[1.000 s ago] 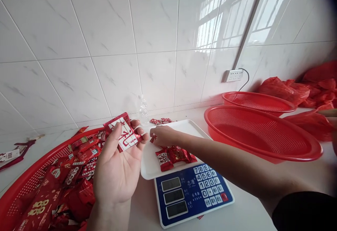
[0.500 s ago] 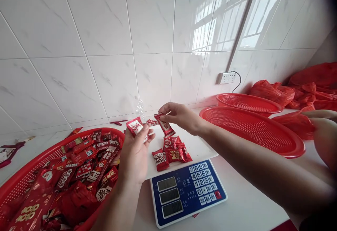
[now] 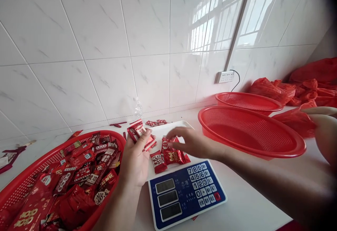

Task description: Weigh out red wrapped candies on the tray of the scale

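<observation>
My left hand (image 3: 138,157) is closed on red wrapped candies (image 3: 141,130), the thumb pressing them against the fingers above the left part of the scale's white pan (image 3: 188,124). On the pan lies a small pile of red and gold candy packets (image 3: 174,156), one with white lettering (image 3: 158,162) at its left. Over this pile reaches my right hand (image 3: 188,141), thumb and index finger apart with nothing between them. Its fingertips are close to the packets; whether they touch I cannot tell. The blue keypad of the scale (image 3: 185,182) faces me.
A red basket full of wrapped sweets (image 3: 122,136) stands at the left. Two red perforated baskets (image 3: 297,150) are at the right, with red plastic bags (image 3: 271,90) behind. Another person's arm (image 3: 325,129) shows at the right edge. A clear bottle (image 3: 138,110) stands by the wall.
The candy that my right hand held is now in my left hand with the other. My right hand has come down toward the pile on the pan, fingers parted.
</observation>
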Tool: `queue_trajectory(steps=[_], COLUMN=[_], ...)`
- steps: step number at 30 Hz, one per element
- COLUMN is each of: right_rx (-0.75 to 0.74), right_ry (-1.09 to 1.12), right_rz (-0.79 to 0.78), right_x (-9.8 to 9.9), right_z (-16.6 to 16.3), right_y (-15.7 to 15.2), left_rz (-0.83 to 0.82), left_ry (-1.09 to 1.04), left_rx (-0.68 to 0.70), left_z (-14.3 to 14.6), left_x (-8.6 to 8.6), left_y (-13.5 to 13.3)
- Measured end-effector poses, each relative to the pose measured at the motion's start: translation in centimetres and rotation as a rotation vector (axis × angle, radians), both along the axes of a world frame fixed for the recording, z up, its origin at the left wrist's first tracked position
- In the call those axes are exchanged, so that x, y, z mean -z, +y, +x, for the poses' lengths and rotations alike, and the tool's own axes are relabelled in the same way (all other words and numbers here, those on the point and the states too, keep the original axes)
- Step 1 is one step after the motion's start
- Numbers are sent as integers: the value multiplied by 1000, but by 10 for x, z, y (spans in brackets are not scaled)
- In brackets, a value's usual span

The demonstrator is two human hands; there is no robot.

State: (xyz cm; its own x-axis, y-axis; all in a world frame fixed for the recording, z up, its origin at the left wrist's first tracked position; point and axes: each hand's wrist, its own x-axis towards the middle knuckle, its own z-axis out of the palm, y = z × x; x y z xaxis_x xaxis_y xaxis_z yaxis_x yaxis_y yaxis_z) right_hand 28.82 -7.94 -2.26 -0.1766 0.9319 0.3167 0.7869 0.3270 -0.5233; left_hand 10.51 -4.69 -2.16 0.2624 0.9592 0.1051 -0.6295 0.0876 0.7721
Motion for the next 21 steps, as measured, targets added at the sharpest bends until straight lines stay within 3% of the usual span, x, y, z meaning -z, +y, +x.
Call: queue_trajectory(steps=[3,7,21], right_rx=[-34,-13,90], right_ry=[-206,-318,-335], right_rz=[-56,-58,-110], right_x=[21,38,39], right_z=[6,3,-17], right_y=[-11,-17,-10], left_rz=[-26,-30,-16], left_ry=[-15,-13,12], left_rx=[-42,-35,-39], left_z=[-3,-3,-4], left_x=[-2,-4,-8], left_y=[3,1,-5])
